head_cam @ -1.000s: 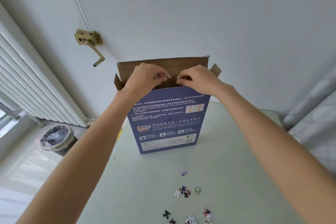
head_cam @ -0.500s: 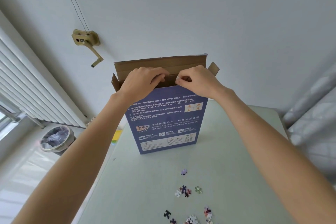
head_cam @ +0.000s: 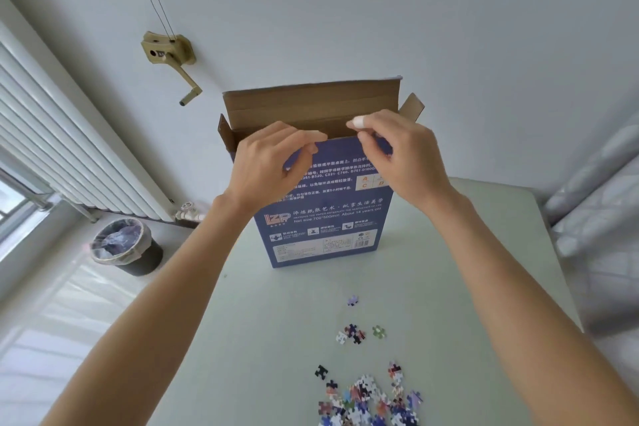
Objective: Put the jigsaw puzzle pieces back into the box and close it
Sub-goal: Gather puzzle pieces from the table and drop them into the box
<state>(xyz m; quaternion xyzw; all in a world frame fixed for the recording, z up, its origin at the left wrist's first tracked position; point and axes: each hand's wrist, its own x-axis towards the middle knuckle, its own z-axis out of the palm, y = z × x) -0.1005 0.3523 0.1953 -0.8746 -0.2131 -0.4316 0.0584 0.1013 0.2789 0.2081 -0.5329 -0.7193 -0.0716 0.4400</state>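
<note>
Box (head_cam: 321, 218) mouth gapes open above; scattered puzzle pieces (head_cam: 366, 401) litter the near table (head_cam: 276, 339).

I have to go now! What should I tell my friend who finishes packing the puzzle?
Left hand: by the box top, fingers loosely curled, holding nothing.
Right hand: same, empty.
Box: standing upright on the table, top flaps open.
Puzzle pieces: many loose on the table in front of the box.
Done: nothing I can confirm; the box's inside is hidden.
Left: gather the loose pieces, drop them in, close the flaps.
</note>
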